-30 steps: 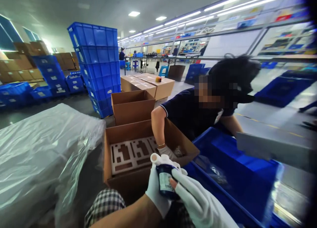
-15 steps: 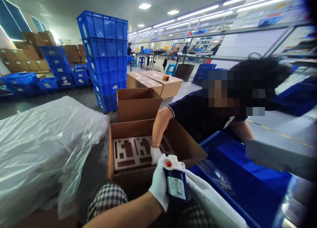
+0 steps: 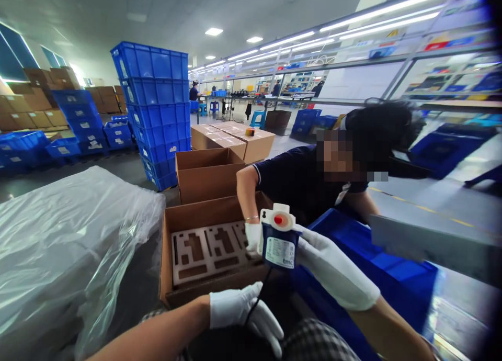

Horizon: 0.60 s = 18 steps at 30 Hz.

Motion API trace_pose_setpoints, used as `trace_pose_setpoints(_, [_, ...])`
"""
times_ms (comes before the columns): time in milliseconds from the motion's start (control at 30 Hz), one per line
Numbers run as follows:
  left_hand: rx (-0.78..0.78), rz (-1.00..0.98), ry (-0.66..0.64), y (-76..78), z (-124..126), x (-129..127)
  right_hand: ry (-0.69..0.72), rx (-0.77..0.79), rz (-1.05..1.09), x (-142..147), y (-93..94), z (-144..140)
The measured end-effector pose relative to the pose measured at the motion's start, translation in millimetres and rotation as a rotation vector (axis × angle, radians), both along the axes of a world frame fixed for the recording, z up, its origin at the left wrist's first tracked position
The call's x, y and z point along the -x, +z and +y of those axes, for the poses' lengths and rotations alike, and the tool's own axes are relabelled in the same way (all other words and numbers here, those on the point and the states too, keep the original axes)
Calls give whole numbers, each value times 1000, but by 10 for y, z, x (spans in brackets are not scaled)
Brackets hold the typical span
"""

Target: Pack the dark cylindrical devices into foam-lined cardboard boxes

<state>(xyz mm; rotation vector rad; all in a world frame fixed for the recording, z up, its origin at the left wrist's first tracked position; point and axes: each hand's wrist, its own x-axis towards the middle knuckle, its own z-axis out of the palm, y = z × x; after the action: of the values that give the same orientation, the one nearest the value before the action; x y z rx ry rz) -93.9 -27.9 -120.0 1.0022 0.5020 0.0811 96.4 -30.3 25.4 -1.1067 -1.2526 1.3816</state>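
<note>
My white-gloved right hand (image 3: 333,269) grips a dark-blue and white device (image 3: 279,235) from its right side, holding it up in front of me. The device has a red round spot on its white top part and a printed label on its blue body. From its bottom a black cable (image 3: 263,293) hangs down across my left hand (image 3: 247,311). That gloved hand is low, below the device, its thumb and fingers apart with the cable running between them. Behind the device, a carton (image 3: 167,267) holds a white foam insert (image 3: 192,274) with cut-outs.
A co-worker (image 3: 298,172) leans in from the right, one gloved hand reaching into the carton, partly hidden by the device. A blue bin (image 3: 408,274) stands at right. Plastic-wrapped goods (image 3: 70,246) lie left. Beyond are another carton (image 3: 209,178) and stacked blue crates (image 3: 157,115).
My left hand has come off the device and moved down and left to the cable. The device has risen in my right hand, and the view has shifted slightly.
</note>
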Motion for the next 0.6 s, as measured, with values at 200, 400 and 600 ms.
trace_pose_setpoints(200, [-141,46,-39,519,-15,629,-110,69,63,-218,-172,274])
trace_pose_setpoints(400, [-597,447,-162,1419,478,1229,-46,-78,-109,-430,-448,663])
trace_pose_setpoints(600, [-1618,835,-480,1422,1473,697,-43,-131,-1197,-479,-754,1574])
